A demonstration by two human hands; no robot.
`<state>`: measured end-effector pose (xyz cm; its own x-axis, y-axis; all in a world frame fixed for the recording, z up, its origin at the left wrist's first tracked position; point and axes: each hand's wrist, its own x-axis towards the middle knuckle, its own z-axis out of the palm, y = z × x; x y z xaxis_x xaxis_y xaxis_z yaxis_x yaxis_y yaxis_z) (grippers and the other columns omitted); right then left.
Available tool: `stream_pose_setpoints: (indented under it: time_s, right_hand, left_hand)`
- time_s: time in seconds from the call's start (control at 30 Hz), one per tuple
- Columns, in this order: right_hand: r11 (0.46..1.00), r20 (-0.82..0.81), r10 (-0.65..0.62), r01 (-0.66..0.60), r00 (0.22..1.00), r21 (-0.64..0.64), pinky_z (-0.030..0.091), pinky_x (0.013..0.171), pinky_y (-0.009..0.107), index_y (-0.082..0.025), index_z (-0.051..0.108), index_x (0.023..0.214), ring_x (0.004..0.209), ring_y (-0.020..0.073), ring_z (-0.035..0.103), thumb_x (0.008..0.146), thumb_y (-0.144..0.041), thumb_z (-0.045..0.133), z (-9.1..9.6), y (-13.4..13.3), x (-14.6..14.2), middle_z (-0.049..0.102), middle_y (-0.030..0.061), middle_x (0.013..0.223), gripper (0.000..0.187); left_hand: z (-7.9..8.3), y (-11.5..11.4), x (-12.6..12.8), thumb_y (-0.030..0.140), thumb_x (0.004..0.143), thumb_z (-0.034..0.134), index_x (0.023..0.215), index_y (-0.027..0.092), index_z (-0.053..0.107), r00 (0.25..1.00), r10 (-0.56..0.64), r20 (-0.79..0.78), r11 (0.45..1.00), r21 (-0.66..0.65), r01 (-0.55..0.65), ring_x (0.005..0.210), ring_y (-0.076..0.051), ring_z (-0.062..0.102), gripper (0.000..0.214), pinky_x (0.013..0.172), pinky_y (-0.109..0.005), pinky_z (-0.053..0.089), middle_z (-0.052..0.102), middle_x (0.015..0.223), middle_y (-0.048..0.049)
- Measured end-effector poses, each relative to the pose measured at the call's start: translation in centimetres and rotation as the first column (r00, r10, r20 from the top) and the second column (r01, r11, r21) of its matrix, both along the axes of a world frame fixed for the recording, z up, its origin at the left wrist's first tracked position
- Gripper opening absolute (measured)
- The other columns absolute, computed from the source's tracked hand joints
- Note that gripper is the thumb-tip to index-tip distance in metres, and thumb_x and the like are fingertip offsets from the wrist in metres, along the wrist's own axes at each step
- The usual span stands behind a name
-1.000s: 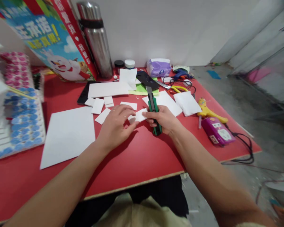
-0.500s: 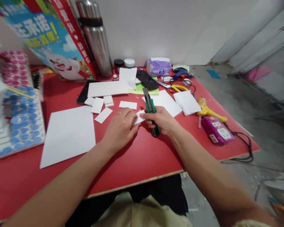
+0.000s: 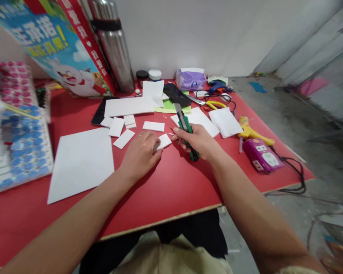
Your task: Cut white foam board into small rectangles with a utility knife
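Note:
My left hand (image 3: 139, 151) is closed on a small white foam-board piece (image 3: 164, 142) at the table's middle, its fingers covering the piece's left end. To the right, my right hand (image 3: 200, 140) grips a green utility knife (image 3: 184, 124), blade out and pointing up and away from me. Its thumb and fingertips are apart from the piece, and a thin white sliver (image 3: 170, 134) shows by them. Beyond my left hand lie several cut white pieces, among them a rectangle (image 3: 153, 126) and a tilted one (image 3: 124, 139).
A large white sheet (image 3: 82, 163) lies on the red table (image 3: 165, 190) at left. Behind are a long white board (image 3: 128, 107), a phone (image 3: 177, 95), scissors (image 3: 214, 105) and a steel flask (image 3: 116, 57). A yellow glue gun (image 3: 254, 134) and purple power box (image 3: 262, 156) stand right.
My right hand has drawn back to the right from the white piece, taking the knife along. The piece stays under my left hand, and its right end is now uncovered.

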<state>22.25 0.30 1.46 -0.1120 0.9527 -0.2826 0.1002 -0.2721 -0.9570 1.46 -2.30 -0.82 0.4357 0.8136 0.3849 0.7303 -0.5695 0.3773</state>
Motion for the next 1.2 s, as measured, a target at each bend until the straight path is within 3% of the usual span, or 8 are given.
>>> stream_pose_setpoints:
  time_s: [0.3, 0.47, 0.53, 0.63, 0.87, 1.2]
  right_hand:
    - [0.994, 0.204, -0.001, -0.022, 0.979, 0.111, 0.042, 0.040, 0.020, -0.022, 0.049, 0.085, 0.042, 0.0102, 0.052, 0.097, -0.022, 0.059, 0.1, 0.1, 0.4, 0.057, -0.0053, 0.053, 0.016]
    - [0.976, 0.343, 0.157, -0.199, 0.926, 0.092, 0.050, 0.044, 0.023, -0.023, 0.050, 0.099, 0.049, 0.0163, 0.067, 0.100, -0.018, 0.046, 1.1, -1.4, 0.8, 0.066, -0.0015, 0.065, 0.006]
    - [0.954, 0.457, 0.246, -0.296, 0.855, 0.040, 0.048, 0.044, 0.023, -0.022, 0.052, 0.109, 0.048, 0.0170, 0.067, 0.101, -0.020, 0.043, 2.0, -2.3, 1.1, 0.068, -0.0006, 0.067, 0.013]
    - [0.912, 0.649, 0.334, -0.407, 0.683, -0.041, 0.045, 0.046, 0.025, -0.021, 0.054, 0.122, 0.042, 0.0165, 0.061, 0.102, -0.021, 0.040, 3.4, -3.4, 1.0, 0.066, -0.0012, 0.062, 0.024]
    - [0.846, 0.869, 0.330, -0.524, 0.370, -0.098, 0.040, 0.059, 0.025, -0.015, 0.057, 0.127, 0.056, 0.0150, 0.060, 0.102, -0.018, 0.042, 5.5, -3.5, -0.2, 0.074, 0.0090, 0.087, 0.029]
    - [0.785, 0.901, 0.380, -0.588, 0.208, -0.195, 0.033, 0.054, 0.026, -0.016, 0.057, 0.120, 0.054, 0.0141, 0.058, 0.099, -0.016, 0.044, 6.7, -2.2, -1.0, 0.073, 0.0103, 0.090, 0.025]
  left_hand:
    - [0.0, -0.2, 0.2, 0.020, 0.097, 0.056, 0.093, 0.016, 0.064, 0.995, 0.033, -0.091, 0.999, -0.018, -0.035, 0.099, -0.029, 0.061, 0.009, 0.089, -0.044, 0.050, 0.068, 0.102, -0.0123]
    - [-0.1, -0.3, 0.3, 0.019, 0.097, 0.057, 0.096, 0.014, 0.067, 0.997, 0.037, -0.075, 0.999, -0.006, -0.038, 0.097, -0.029, 0.059, 0.011, 0.089, -0.043, 0.050, 0.066, 0.099, -0.0127]
    - [-0.2, -0.2, 0.3, 0.019, 0.097, 0.057, 0.097, 0.014, 0.069, 0.997, 0.028, -0.068, 1.000, 0.008, -0.027, 0.096, -0.029, 0.058, 0.012, 0.087, -0.043, 0.050, 0.065, 0.098, -0.0126]
    - [-0.4, -0.2, 0.3, 0.018, 0.098, 0.056, 0.097, 0.015, 0.071, 0.999, 0.013, -0.048, 1.000, 0.015, -0.012, 0.094, -0.027, 0.056, 0.015, 0.084, -0.040, 0.050, 0.065, 0.098, -0.0116]
    - [-0.3, -0.3, 0.8, 0.019, 0.100, 0.051, 0.098, 0.012, 0.074, 0.991, 0.053, -0.125, 0.998, 0.020, -0.051, 0.093, -0.027, 0.055, 0.024, 0.085, -0.042, 0.049, 0.064, 0.099, -0.0145]
    - [-0.2, -0.3, 0.9, 0.019, 0.100, 0.052, 0.094, 0.012, 0.073, 0.985, 0.066, -0.157, 0.998, 0.026, -0.063, 0.091, -0.027, 0.055, 0.023, 0.084, -0.040, 0.049, 0.062, 0.096, -0.0137]
